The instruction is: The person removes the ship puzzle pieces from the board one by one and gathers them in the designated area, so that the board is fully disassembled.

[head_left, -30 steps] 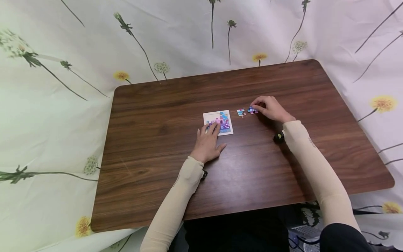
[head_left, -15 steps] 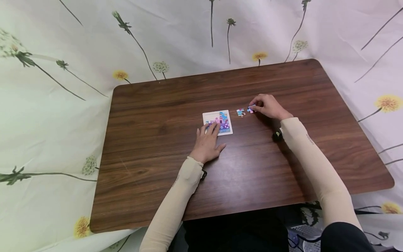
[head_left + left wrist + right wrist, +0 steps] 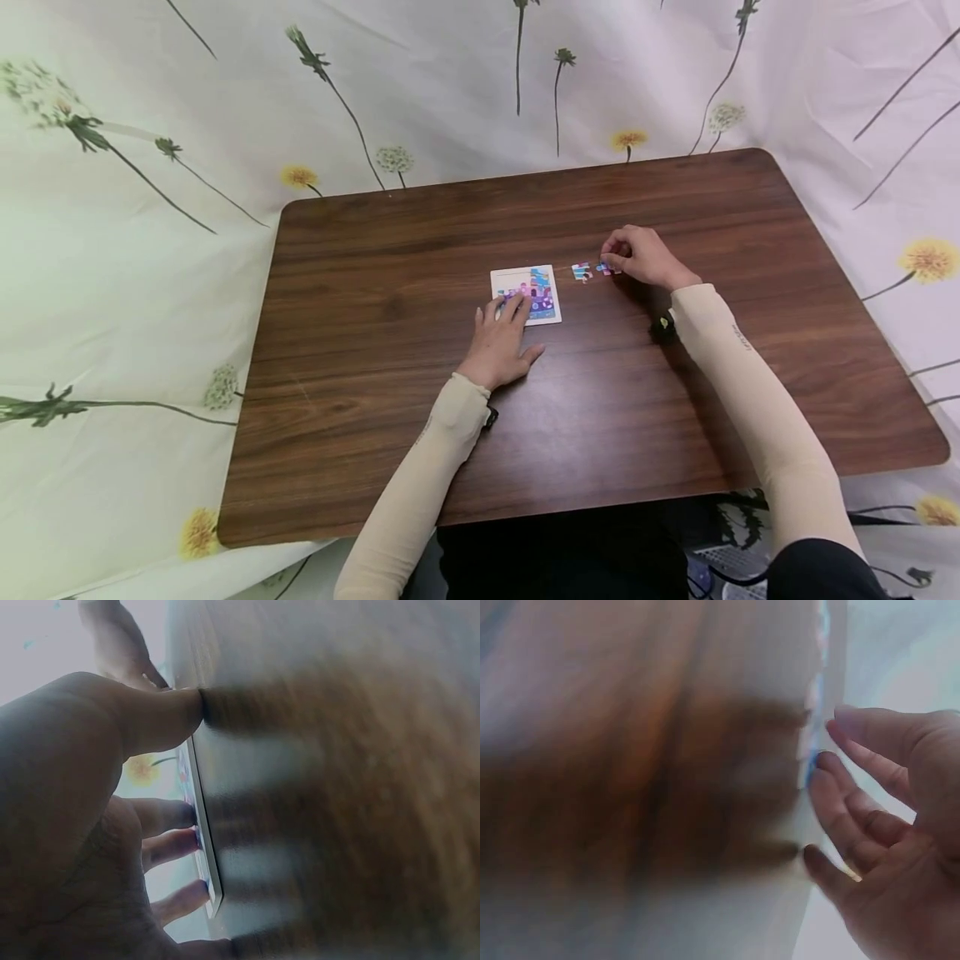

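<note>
One puzzle board, partly hidden under spread left fingers, right fingers obscuring pieces (grip unclear)

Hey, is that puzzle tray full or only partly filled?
Partly filled: the puzzle tray is bare white at upper left, and loose pieces lie to its right. The left hand covers part of it.

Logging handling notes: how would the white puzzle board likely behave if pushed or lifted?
The white puzzle board is probably stiff: its thin edge looks straight in the left wrist view. Lying flat on the table, it would likely slide rather than tip. Its coloured pieces might shift if it tilted, since part looks unfilled.
</note>
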{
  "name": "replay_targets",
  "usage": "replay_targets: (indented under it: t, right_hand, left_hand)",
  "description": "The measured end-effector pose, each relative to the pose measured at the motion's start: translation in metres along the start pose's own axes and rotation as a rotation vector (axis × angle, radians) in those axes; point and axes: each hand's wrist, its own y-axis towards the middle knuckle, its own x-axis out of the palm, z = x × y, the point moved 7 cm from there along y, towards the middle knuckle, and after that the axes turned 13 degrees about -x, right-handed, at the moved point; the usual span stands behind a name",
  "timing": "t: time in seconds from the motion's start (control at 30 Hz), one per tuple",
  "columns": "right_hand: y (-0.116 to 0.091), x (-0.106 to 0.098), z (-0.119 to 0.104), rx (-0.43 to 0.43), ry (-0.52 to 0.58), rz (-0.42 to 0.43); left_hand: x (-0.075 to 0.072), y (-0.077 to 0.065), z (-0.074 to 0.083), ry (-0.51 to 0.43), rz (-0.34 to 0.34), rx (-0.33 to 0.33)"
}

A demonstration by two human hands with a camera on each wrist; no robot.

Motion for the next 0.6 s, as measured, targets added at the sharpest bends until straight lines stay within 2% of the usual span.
replay_targets:
  t: [0.3, 0.6]
  right_hand:
    - [0.024, 0.001, -0.029, -0.047, -0.021, -0.029]
    - [0.035, 0.029, -0.055, -0.127, 0.039, -0.087]
  left_hand:
    - [-0.005, 0.002, 0.001, 0.011, 0.016, -0.003]
    - [-0.002, -0.001, 0.002, 0.005, -0.017, -0.008]
